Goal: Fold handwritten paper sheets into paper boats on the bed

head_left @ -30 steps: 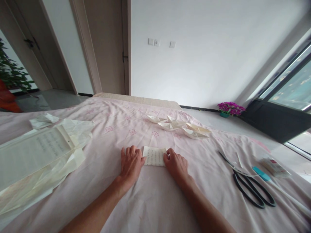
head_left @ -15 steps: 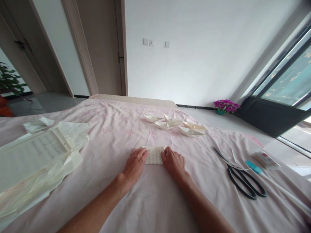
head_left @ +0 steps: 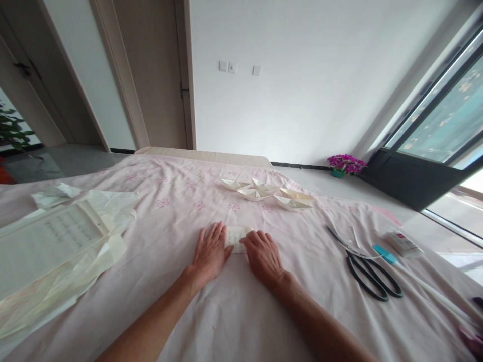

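A small folded piece of paper [head_left: 236, 240] with lines of writing lies on the pink cloth between my hands. My left hand [head_left: 212, 252] rests flat on its left end, fingers stretched out and thumb apart. At the right end my right hand [head_left: 263, 255] is closed, its curled fingers gripping the paper's edge; the fingertips are partly hidden. Beyond them several folded paper boats [head_left: 260, 191] sit grouped on the cloth.
Black-handled scissors [head_left: 366, 271] lie to the right, near a blue-tipped white strip [head_left: 385, 254] and a small box [head_left: 403, 244]. Loose written papers [head_left: 56, 246] spread over the left side. The cloth [head_left: 181, 226] is wrinkled.
My left hand has flattened and spread over the paper's left end, where its fingers were curled before. My right hand has shifted slightly inward, covering more of the right end.
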Action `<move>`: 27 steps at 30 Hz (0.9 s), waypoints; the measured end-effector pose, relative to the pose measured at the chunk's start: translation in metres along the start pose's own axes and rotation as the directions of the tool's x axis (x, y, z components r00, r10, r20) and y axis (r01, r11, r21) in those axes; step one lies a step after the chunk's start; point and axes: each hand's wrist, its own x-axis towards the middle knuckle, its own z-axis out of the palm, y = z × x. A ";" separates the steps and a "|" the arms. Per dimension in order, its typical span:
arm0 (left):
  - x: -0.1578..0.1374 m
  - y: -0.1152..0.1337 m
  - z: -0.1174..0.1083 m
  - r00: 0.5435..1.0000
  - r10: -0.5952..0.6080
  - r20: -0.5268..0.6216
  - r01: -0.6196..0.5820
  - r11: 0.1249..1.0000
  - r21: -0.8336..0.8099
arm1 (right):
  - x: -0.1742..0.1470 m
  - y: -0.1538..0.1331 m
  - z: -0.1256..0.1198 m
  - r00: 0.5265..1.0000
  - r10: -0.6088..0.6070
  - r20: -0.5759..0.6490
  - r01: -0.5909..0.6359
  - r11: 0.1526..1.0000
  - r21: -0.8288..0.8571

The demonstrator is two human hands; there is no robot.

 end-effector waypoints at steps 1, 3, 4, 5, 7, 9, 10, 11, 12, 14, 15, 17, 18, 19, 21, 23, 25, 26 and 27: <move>0.000 0.000 -0.001 1.000 0.001 0.007 -0.001 1.000 0.000 | -0.004 -0.003 0.000 0.997 -0.071 0.008 0.071 0.997 0.012; 0.000 0.000 -0.002 1.000 -0.002 0.023 0.002 1.000 0.001 | -0.010 -0.009 -0.001 0.990 -0.137 0.023 0.136 0.990 0.028; 0.000 0.000 -0.002 0.999 -0.004 0.032 0.004 1.000 0.002 | -0.012 -0.011 -0.001 0.989 -0.143 0.030 0.142 0.990 0.024; 0.000 0.000 -0.003 0.999 -0.002 0.040 0.002 1.000 0.003 | -0.014 -0.012 -0.002 0.989 -0.143 0.040 0.143 0.990 0.014; 0.000 -0.002 -0.003 0.998 0.010 0.056 -0.011 1.000 0.002 | -0.016 -0.014 -0.006 0.987 -0.146 0.067 0.147 0.989 -0.015; 0.000 -0.005 -0.004 0.997 0.034 0.069 -0.034 0.999 0.000 | -0.018 -0.015 -0.010 0.983 -0.156 0.100 0.161 0.986 -0.042; 0.000 -0.007 -0.005 0.996 0.047 0.074 -0.047 0.999 -0.001 | -0.019 -0.015 -0.012 0.981 -0.158 0.112 0.165 0.985 -0.052; 0.000 -0.009 -0.005 0.995 0.058 0.076 -0.058 0.998 -0.002 | -0.020 -0.014 -0.014 0.980 -0.158 0.121 0.166 0.984 -0.058; -0.001 -0.013 -0.006 0.995 0.068 0.075 -0.068 0.998 -0.002 | -0.022 -0.013 -0.015 0.980 -0.156 0.128 0.164 0.985 -0.059; -0.003 -0.020 -0.007 0.994 0.080 0.070 -0.080 0.997 0.002 | -0.026 -0.009 -0.015 0.979 -0.143 0.147 0.152 0.987 -0.054; -0.005 -0.025 -0.007 0.995 0.080 0.068 -0.080 0.997 0.005 | -0.028 -0.006 -0.015 0.978 -0.131 0.161 0.140 0.989 -0.050; -0.008 -0.033 -0.008 0.994 0.077 0.075 -0.078 0.997 0.014 | -0.034 0.001 -0.013 0.975 -0.105 0.194 0.115 0.993 -0.041; -0.010 -0.037 -0.008 0.994 0.074 0.080 -0.076 0.997 0.018 | -0.037 0.005 -0.012 0.974 -0.094 0.204 0.104 0.994 -0.037; -0.011 -0.039 -0.009 0.994 0.070 0.085 -0.072 0.997 0.023 | -0.040 0.009 -0.011 0.974 -0.086 0.208 0.095 0.995 -0.034; -0.013 -0.042 -0.010 0.994 0.061 0.093 -0.064 0.997 0.034 | -0.045 0.018 -0.010 0.977 -0.075 0.201 0.084 0.996 -0.033; -0.014 -0.042 -0.011 0.993 0.052 0.102 -0.057 0.997 0.044 | -0.049 0.025 -0.011 0.980 -0.076 0.183 0.085 0.995 -0.042; -0.014 -0.041 -0.010 0.994 0.044 0.104 -0.049 0.998 0.046 | -0.049 0.030 -0.013 0.982 -0.087 0.165 0.096 0.994 -0.047; -0.014 -0.041 -0.010 0.995 0.037 0.097 -0.041 0.998 0.040 | -0.049 0.031 -0.014 0.983 -0.090 0.158 0.098 0.994 -0.043; -0.014 -0.041 -0.009 0.996 0.028 0.084 -0.030 0.999 0.029 | -0.048 0.031 -0.015 0.985 -0.086 0.152 0.092 0.995 -0.036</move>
